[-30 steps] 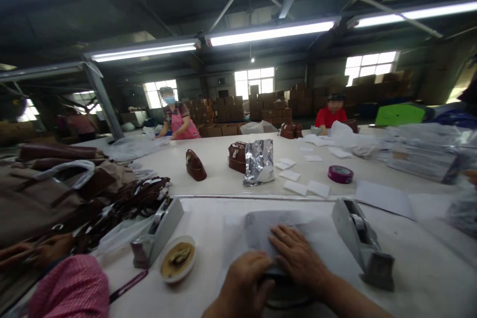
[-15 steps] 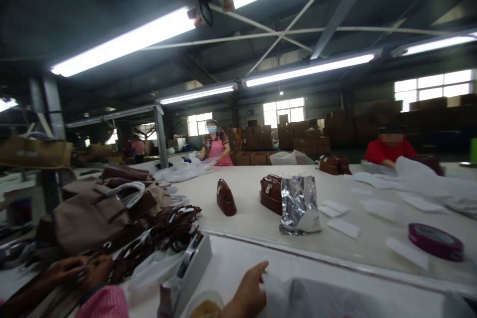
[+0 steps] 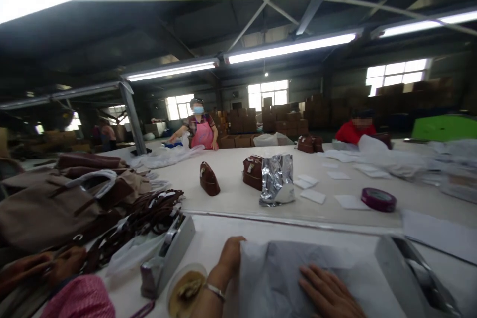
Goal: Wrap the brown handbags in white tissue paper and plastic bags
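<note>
A grey-white translucent wrapping sheet lies over something bulky at the front of the table; what is under it is hidden. My left hand, with a bracelet at the wrist, is curled round the sheet's upper left edge, its fingertips partly out of sight. Flat on top of the sheet rests my right hand, fingers extended. Left of my left wrist stands a round tub with a brownish content. A grey tape dispenser is to the right of the sheet.
Another dispenser stands left, beside brown straps and taupe bags. A co-worker's hands are at lower left. Across the table are small brown bags, a silver foil bag, purple tape and two people.
My view has turned right and down. My left hand has gone from pointing with fingers apart to curling at the sheet's edge. My right hand now shows clearly on the sheet.
</note>
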Demonstrator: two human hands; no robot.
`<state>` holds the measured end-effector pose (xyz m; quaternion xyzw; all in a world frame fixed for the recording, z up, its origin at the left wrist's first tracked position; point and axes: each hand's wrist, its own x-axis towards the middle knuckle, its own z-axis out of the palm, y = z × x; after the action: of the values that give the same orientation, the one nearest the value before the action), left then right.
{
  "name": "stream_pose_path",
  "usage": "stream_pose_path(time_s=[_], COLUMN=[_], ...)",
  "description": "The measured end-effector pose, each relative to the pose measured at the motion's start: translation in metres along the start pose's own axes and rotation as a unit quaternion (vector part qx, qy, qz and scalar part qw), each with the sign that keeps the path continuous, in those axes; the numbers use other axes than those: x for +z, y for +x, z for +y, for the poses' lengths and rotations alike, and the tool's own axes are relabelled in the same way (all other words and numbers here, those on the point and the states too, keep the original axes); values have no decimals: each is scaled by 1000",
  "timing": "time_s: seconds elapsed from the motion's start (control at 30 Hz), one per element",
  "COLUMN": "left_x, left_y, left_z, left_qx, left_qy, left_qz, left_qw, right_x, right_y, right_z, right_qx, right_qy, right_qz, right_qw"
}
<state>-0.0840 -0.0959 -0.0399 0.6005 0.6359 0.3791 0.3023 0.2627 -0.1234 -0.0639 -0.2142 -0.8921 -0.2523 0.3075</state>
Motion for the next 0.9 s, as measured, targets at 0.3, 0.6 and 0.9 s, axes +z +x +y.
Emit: stream_pose_path(time_s=[0.3,0.6,0.9], left_x=[-9,-3,-18], left_y=[-9,-7,-2], left_z=[18,26,20], left_qx=[4,0,19], left_qy=[-78,-33,169], left_qz=[-147,-120,-23], left_qw=[986,992,985], right_x=[-28,-25,-28], right_y=[15,13,16], right_z=[-9,-8,-8], right_qx=[35,38,31], right_qy=[18,19,2], right_qz=[-42,-42,-35], right_qw=[998,998,999])
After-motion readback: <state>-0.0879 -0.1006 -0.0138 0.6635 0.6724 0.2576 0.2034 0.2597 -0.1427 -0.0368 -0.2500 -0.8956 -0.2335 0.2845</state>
